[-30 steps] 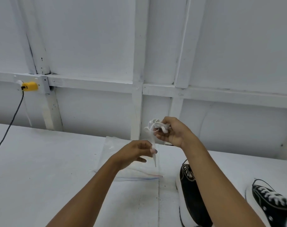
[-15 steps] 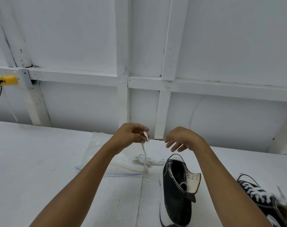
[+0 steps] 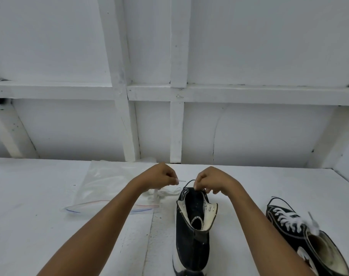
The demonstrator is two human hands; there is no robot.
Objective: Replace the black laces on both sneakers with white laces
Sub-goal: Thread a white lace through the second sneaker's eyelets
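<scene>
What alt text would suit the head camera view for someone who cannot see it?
A person's left hand pinches the tip of a white lace while the right hand pinches the upper of an unlaced black sneaker on a white table. A clear zip bag lies at left; a second black sneaker, laced white, lies at right.

matt black canvas sneaker [image 3: 191,232], glossy clear plastic bag [image 3: 101,182], white-painted table [image 3: 30,196]

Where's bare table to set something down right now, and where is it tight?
Widest bare patch: the table left of the plastic bag, out to the frame edge. Another lies behind the laced sneaker, toward the wall. Tight: the middle, where the white lace heaps between bag and unlaced sneaker, left hand pinching its tip, right hand gripping that sneaker's rim.
</scene>
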